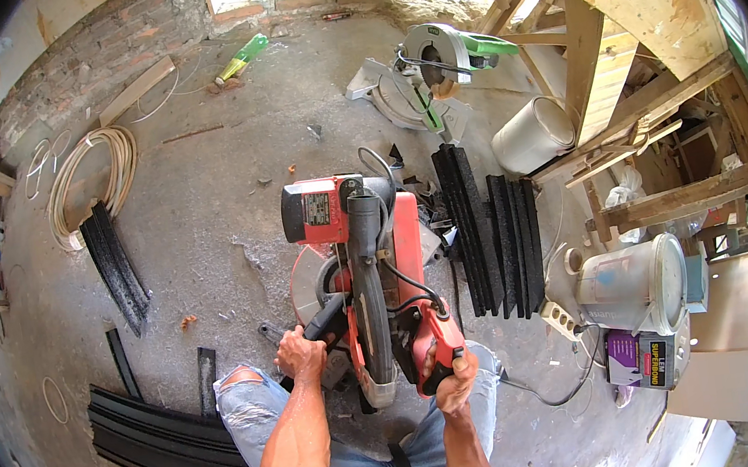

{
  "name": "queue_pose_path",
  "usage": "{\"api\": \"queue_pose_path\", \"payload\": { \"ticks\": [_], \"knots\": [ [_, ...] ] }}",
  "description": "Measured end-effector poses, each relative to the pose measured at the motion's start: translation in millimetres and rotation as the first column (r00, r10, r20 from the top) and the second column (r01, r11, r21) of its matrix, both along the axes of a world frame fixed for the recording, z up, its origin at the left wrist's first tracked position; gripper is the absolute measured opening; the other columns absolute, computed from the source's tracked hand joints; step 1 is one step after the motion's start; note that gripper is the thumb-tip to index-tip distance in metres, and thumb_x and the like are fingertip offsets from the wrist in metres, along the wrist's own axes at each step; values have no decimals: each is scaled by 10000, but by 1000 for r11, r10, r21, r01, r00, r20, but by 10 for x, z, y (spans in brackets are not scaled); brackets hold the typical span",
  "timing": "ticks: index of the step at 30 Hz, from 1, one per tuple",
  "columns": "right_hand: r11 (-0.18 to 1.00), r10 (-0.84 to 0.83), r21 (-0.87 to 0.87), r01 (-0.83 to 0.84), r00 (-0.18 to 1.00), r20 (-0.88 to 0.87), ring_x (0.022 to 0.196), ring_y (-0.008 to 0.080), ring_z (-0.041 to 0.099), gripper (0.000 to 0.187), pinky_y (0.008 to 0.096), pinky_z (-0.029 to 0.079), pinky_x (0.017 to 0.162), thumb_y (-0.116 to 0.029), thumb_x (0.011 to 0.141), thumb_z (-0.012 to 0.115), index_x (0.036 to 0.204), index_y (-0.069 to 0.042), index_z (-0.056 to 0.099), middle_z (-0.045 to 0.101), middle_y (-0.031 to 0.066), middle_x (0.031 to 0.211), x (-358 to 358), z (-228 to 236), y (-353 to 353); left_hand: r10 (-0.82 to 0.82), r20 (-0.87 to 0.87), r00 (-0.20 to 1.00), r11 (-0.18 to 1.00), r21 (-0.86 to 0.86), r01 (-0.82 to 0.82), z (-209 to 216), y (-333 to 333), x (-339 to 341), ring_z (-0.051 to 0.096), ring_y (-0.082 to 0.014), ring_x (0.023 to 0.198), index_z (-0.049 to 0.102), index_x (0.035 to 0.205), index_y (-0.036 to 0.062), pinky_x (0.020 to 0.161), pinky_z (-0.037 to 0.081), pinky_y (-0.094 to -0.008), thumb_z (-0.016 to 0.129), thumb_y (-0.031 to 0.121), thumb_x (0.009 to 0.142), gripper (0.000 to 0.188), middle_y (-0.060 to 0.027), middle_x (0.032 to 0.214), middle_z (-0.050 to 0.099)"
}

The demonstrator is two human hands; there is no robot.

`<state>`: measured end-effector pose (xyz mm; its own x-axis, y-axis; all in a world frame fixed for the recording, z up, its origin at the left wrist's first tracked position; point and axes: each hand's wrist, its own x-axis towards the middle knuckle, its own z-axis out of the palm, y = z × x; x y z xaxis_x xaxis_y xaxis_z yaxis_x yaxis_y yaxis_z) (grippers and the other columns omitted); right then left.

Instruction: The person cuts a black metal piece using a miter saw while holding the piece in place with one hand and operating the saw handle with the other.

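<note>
While the person kneels on the concrete floor (204,197), the right hand (454,381) is clenched around the red trigger handle (433,342) of a red chop saw (362,253) that sits on the floor just ahead of the knees, fingers wrapped fully round the grip. Left hand (300,353) is closed over a black strip or bar (316,328) at the saw's left base, beside the guarded blade; exactly what it pinches is hard to make out. Saws counted: two, the red one in use and a green-and-grey mitre saw (433,65) further off, toward the brick wall. Buckets: two, a white one (533,134) lying tilted under the timber frame and a white lidded pail (638,282) standing at the right. Black profile strips lie in three groups: a stack (493,229) just right of the saw, a short bundle (114,263) to the left, a long pile (167,437) beside the left knee, plus two loose offcuts (121,359) near it. One coil of pale hose (95,177) lies at upper left. A power strip (564,318) sits between the stack and the pail, its cable running toward the right knee. A purple box (646,357) rests touching the pail's base. Rough timber framing (646,110) crowds the right side.
</note>
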<state>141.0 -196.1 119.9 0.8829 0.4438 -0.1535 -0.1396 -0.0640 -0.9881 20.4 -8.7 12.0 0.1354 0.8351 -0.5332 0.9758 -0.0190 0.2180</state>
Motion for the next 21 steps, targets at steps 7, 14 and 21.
{"api": "queue_pose_path", "payload": {
  "ticks": [7, 14, 21],
  "knots": [
    [999, -2, 39, 3, 999, -34, 469, 104, 496, 753, 241, 365, 428, -732, 844, 433, 912, 0, 598, 541, 24, 586, 11, -16, -1, 6, 12, 1000, 1000, 6, -6, -2, -7, 12, 635, -351, 1063, 684, 1056, 151, 903, 481, -555, 767, 334, 699, 410, -92, 1080, 644],
    [999, -17, 42, 20, 998, -67, 472, 108, 507, 753, 244, 383, 427, -735, 827, 456, 906, -1, 602, 545, 25, 591, 3, 22, 10, -1, 6, 1000, 1000, -23, 2, 56, 6, 27, 634, -355, 1070, 684, 1066, 147, 917, 476, -563, 770, 356, 703, 428, -96, 1090, 645],
    [999, -8, 42, 10, 998, -57, 469, 113, 514, 766, 249, 390, 420, -743, 805, 481, 897, 8, 602, 553, 33, 596, 8, 13, 12, 5, 20, 1000, 1000, 6, -5, 15, 1, -4, 641, -362, 1051, 693, 1048, 136, 900, 481, -571, 770, 348, 698, 416, -101, 1075, 652]
  ]
}}
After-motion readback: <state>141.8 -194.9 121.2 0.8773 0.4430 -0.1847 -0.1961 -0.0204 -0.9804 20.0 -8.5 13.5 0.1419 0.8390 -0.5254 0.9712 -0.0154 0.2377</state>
